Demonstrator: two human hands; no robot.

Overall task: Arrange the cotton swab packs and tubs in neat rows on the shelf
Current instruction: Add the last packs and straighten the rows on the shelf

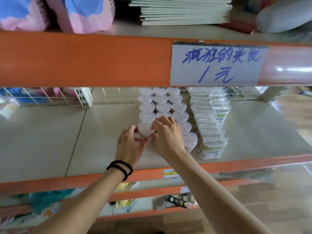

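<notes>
Covering a middle tub, right hand (166, 134) (grip unclear).

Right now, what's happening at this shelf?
A person is lining up heart-shaped cotton swab tubs on the shelf. The left hand and right hand both grip the front tub of the left column, fingers curled round it. Three columns of tubs run back toward the wire grid. Beside them on the right stands a row of flat swab packs.
</notes>
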